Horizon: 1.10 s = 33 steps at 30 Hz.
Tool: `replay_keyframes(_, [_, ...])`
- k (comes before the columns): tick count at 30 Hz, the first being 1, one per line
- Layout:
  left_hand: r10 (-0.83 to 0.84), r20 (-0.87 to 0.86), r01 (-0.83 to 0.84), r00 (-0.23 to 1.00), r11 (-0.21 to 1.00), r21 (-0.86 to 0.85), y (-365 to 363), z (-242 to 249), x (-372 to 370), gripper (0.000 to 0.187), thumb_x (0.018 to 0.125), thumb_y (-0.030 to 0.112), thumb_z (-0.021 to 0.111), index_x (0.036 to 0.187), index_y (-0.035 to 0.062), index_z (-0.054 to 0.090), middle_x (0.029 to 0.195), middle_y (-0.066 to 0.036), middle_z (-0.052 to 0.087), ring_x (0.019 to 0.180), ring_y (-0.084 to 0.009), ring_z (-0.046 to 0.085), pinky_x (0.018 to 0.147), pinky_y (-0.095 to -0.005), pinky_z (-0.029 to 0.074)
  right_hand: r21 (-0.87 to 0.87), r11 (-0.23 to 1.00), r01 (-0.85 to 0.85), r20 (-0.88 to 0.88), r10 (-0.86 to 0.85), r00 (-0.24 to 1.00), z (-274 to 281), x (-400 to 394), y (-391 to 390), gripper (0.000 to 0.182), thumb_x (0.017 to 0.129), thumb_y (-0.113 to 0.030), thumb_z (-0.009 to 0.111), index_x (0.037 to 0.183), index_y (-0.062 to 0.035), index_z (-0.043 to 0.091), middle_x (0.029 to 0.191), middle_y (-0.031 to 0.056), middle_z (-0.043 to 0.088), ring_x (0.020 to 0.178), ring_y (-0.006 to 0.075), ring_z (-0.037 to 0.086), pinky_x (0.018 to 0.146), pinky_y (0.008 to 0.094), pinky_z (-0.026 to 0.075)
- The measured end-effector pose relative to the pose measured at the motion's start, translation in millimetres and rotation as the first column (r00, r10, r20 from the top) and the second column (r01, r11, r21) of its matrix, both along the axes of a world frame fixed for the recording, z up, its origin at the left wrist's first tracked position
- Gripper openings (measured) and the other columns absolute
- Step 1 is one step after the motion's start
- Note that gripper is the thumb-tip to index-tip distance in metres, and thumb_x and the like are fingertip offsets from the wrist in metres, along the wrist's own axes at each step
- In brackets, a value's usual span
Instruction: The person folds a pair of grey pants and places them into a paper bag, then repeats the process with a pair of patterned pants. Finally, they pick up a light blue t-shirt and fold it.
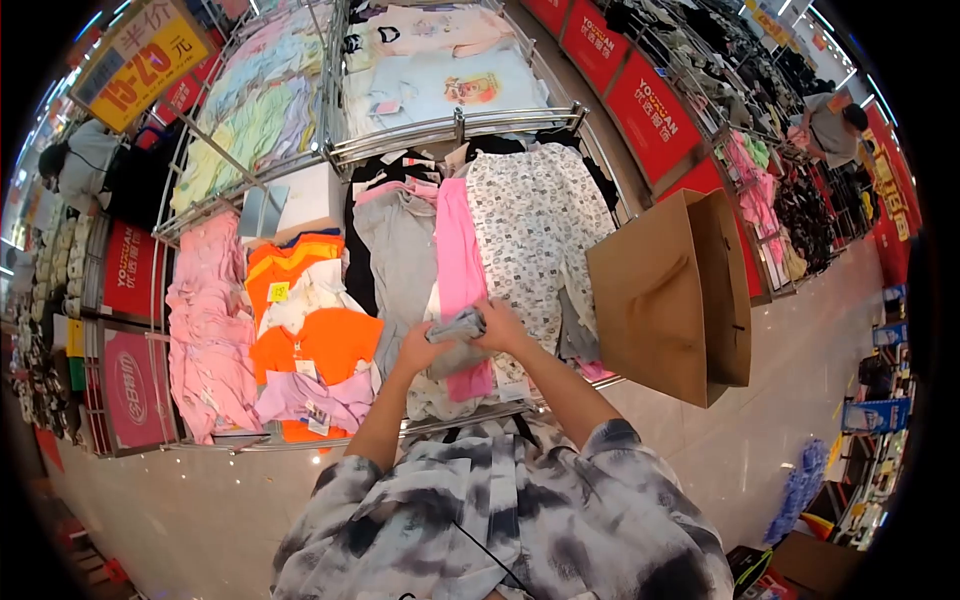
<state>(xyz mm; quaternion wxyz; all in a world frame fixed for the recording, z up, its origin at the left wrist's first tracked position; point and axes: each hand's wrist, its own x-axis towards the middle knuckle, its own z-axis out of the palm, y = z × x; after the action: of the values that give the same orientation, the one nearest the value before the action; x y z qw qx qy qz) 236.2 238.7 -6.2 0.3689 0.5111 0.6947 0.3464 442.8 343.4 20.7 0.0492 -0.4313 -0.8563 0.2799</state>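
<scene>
Under the pink garment [460,235]: a metal rack [458,128] spread with clothes.
Paper bag [643,290]: brown, right of the pink garment, beyond the patterned garment [525,225].
Grey garment [402,235]: just left of the pink garment.
Grey bundle [458,328]: over the pink garment's near part, between the two hands.
Grip: left hand [417,348] and right hand [501,326] both closed on the bundle, at its left and right ends.
</scene>
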Motion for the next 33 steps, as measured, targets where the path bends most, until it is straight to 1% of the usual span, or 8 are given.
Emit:
replay_keyframes(4, [0.027, 0.258, 0.012, 0.966, 0.989, -0.149, -13.3, 19.8, 2.3, 0.046, 0.07, 0.023, 0.08, 0.107, 0.0029, 0.061, 0.099, -0.009, 0.064, 0.096, -0.0176, 0.061, 0.083, -0.032, 0.047, -0.252, 0.964, -0.084, -0.314, 0.001, 0.949, -7.6, 11.7, 7.1, 0.098, 0.061, -0.03, 0.084, 0.142, -0.0053, 0.034, 0.131, 0.0189, 0.046, 0.118, 0.0354, 0.048, 0.093, 0.0426, 0.045])
replay_keyframes(6, [0.059, 0.367, 0.03, 0.929, 0.972, -0.233, -20.9, 26.6, 4.0, 0.052, 0.074, 0.019, 0.078, 0.118, 0.003, 0.057, 0.106, -0.009, 0.063, 0.101, -0.0175, 0.059, 0.087, -0.0313, 0.046, -0.604, 0.795, -0.057, -0.472, -0.3, 0.829, -10.4, 19.8, -2.8, 0.101, 0.072, -0.028, 0.081, 0.148, -0.0029, 0.019, 0.136, 0.0174, 0.044, 0.126, 0.0289, 0.043, 0.099, 0.0418, 0.041])
replay_keyframes(9, [0.378, 0.797, -0.125, 0.472, 0.923, -0.364, -39.7, 68.7, 22.9, 0.054, 0.078, 0.012, 0.073, 0.126, 0.0043, 0.05, 0.114, -0.009, 0.06, 0.108, -0.0206, 0.057, 0.091, -0.035, 0.046, -0.726, 0.682, 0.085, -0.479, -0.591, 0.649, 13.1, 40.8, -22.6, 0.091, 0.081, -0.036, 0.074, 0.147, -0.0045, 0.021, 0.131, 0.015, 0.05, 0.119, 0.0276, 0.05, 0.097, 0.0406, 0.042])
replay_keyframes(12, [0.329, 0.91, -0.081, 0.253, 0.944, -0.32, -53.8, 87.7, 33.9, 0.049, 0.081, 0.006, 0.07, 0.123, 0.0035, 0.046, 0.116, -0.01, 0.058, 0.108, -0.0215, 0.058, 0.09, -0.0357, 0.048, -0.902, 0.432, -0.017, -0.346, -0.699, 0.625, 31.1, 69.2, -49.7, 0.072, 0.092, -0.039, 0.06, 0.148, -0.0158, 0.023, 0.133, 0.0069, 0.048, 0.121, 0.0235, 0.047, 0.096, 0.0419, 0.042])
replay_keyframes(18, [0.188, 0.932, 0.283, 0.31, 0.918, -0.28, -84.5, 92.1, 78.0, 0.062, 0.081, 0.004, 0.065, 0.137, 0.0011, 0.037, 0.13, -0.012, 0.052, 0.119, -0.0247, 0.053, 0.102, -0.041, 0.042, -0.939, 0.259, -0.225, -0.33, -0.862, 0.385, 86.5, 118.0, -121.9, 0.064, 0.092, -0.034, 0.061, 0.145, -0.0196, 0.029, 0.127, 0.0012, 0.052, 0.115, 0.017, 0.051, 0.092, 0.0375, 0.045])
replay_keyframes(22, [0.168, 0.959, 0.469, 0.226, 0.844, -0.259, -97.8, 124.8, 129.9, 0.074, 0.078, 0.007, 0.07, 0.141, 0.001, 0.032, 0.131, -0.014, 0.051, 0.12, -0.0263, 0.053, 0.1, -0.0408, 0.044, -0.757, 0.626, 0.188, -0.595, -0.779, 0.197, 123.5, 152.4, -167.6, 0.074, 0.087, -0.019, 0.07, 0.147, -0.0134, 0.029, 0.129, 0.0049, 0.05, 0.115, 0.0147, 0.048, 0.097, 0.0324, 0.042])
replay_keyframes(26, [0.123, 0.976, 0.657, 0.179, 0.724, -0.212, -103.3, 142.0, 174.0, 0.073, 0.078, 0.006, 0.069, 0.141, 0.0018, 0.033, 0.133, -0.012, 0.051, 0.12, -0.0253, 0.053, 0.101, -0.0393, 0.044, -0.572, 0.717, 0.399, -0.701, -0.679, 0.215, 158.8, 198.1, -206.9, 0.057, 0.088, -0.014, 0.068, 0.139, -0.0099, 0.042, 0.12, 0.0037, 0.056, 0.106, 0.0129, 0.052, 0.093, 0.0282, 0.043])
replay_keyframes(33, [0.026, 0.957, 0.769, 0.291, 0.589, -0.249, -124.9, 182.0, 255.2, 0.072, 0.076, 0.003, 0.067, 0.14, 0.0028, 0.036, 0.133, -0.013, 0.052, 0.12, -0.0279, 0.054, 0.101, -0.0418, 0.044, -0.853, 0.386, 0.35, -0.489, -0.825, -0.282, 152.0, 263.5, -265.7, 0.037, 0.097, -0.033, 0.049, 0.108, -0.0007, 0.063, 0.095, 0.0053, 0.065, 0.088, 0.0126, 0.059, 0.08, 0.0275, 0.047])
